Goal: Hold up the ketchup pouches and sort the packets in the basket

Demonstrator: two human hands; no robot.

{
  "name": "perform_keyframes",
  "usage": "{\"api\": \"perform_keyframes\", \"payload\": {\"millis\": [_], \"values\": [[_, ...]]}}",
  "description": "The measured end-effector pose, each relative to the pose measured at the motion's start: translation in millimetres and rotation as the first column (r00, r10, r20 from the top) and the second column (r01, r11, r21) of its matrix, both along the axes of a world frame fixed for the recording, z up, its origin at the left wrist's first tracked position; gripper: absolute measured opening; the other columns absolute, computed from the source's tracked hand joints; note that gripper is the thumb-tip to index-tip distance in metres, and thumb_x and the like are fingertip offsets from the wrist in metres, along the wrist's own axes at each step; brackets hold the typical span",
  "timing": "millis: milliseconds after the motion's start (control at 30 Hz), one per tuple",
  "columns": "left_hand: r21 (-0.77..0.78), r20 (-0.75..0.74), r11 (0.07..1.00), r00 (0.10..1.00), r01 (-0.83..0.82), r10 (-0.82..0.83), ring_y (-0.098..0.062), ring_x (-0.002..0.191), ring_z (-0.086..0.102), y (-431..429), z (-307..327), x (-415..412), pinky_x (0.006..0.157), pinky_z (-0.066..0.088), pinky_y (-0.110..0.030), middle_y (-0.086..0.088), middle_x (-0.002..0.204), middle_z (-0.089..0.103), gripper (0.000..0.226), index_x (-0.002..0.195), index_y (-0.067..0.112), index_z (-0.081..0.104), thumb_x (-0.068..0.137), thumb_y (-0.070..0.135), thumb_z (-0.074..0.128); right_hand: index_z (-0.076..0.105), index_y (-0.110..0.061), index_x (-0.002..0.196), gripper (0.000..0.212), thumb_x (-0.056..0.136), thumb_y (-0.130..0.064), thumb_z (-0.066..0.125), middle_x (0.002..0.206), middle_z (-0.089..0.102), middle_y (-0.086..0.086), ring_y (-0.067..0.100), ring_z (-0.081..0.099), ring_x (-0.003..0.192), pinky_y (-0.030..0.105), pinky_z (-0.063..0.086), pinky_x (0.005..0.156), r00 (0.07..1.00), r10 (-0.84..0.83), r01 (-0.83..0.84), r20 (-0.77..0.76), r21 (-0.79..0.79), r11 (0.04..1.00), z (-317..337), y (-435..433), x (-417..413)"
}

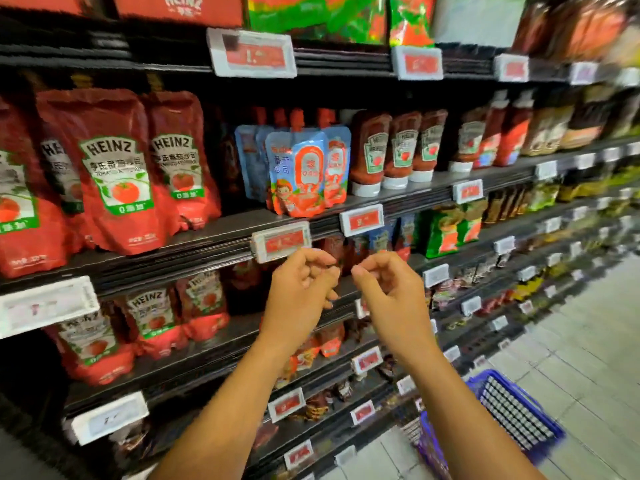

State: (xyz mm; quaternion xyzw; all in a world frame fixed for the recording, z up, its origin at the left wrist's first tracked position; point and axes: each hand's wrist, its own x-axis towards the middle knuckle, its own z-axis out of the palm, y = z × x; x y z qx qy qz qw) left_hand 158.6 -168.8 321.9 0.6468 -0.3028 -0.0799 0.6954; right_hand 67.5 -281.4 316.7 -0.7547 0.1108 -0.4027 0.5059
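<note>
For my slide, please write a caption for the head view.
Both hands, left hand and right hand, hover empty below blue ketchup pouches.

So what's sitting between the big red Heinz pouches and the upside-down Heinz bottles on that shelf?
In the head view, a cluster of blue spouted pouches stands between the red Heinz pouches and the Heinz bottles.

Glossy plastic ketchup pouches (114, 168); matt black shelf edge (194, 251); plastic basket (512, 410).

A single head-worn wide-angle camera looks forward and slightly down along a supermarket shelf (398, 199), close enough to read pouch labels, the aisle floor (571, 323) receding to the right and both forearms entering from below.
</note>
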Motion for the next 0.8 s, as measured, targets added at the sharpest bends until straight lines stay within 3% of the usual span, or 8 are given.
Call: {"api": "perform_keyframes", "payload": {"millis": [133,267,333,467,800], "values": [[0.023,-0.127,0.984,0.977,0.175,-0.171,-0.013,0.057,0.062,-67,-14,-38,0.054,0.053,-0.027,-0.004,0.071,0.064,0.012,0.093,0.013,0.063,0.093,0.001,0.061,0.060,-0.026,0.085,0.011,0.094,-0.025,0.066,0.074,0.058,0.000,0.014,0.055,0.068,0.042,0.054,0.065,0.993,-0.105,0.109,-0.052,0.078,0.991,-17,-58,-58],[0.023,-0.240,0.942,0.917,0.333,-0.319,-0.013,0.059,0.062,-133,-28,-81,0.053,0.053,-0.024,0.001,0.067,0.066,0.012,0.096,0.011,0.063,0.093,0.000,0.059,0.061,-0.029,0.081,0.014,0.091,-0.023,0.068,0.071,0.057,0.004,0.012,0.052,0.062,0.028,0.046,0.058,0.970,-0.236,0.242,-0.067,0.122,0.963,-32,-112,-120],[0.020,-0.278,0.922,0.888,0.387,-0.367,-0.014,0.059,0.062,-163,-37,-102,0.054,0.053,-0.024,0.003,0.065,0.066,0.013,0.095,0.012,0.064,0.093,0.001,0.058,0.062,-0.031,0.081,0.013,0.091,-0.024,0.067,0.070,0.056,0.002,0.013,0.051,0.061,0.029,0.045,0.057,0.957,-0.276,0.287,-0.090,0.156,0.945,-39,-135,-149],[0.032,-0.314,0.877,0.838,0.480,-0.447,-0.013,0.058,0.062,-216,-58,-142,0.052,0.052,-0.022,0.004,0.065,0.066,0.013,0.093,0.012,0.063,0.094,0.001,0.057,0.062,-0.019,0.084,0.012,0.092,-0.013,0.067,0.069,0.055,0.002,0.010,0.049,0.059,0.020,0.042,0.055,0.924,-0.359,0.380,-0.133,0.201,0.903,-54,-175,-201],[0.113,-0.442,0.782,0.736,0.613,-0.513,-0.011,0.058,0.061,-312,-101,-192,0.051,0.050,-0.021,0.001,0.066,0.067,0.014,0.096,0.013,0.063,0.094,0.001,0.057,0.061,-0.007,0.087,0.006,0.092,-0.008,0.066,0.078,0.055,0.021,0.020,0.050,0.067,0.035,0.043,0.064,0.824,-0.501,0.565,-0.264,0.311,0.765,-98,-248,-279]]}}
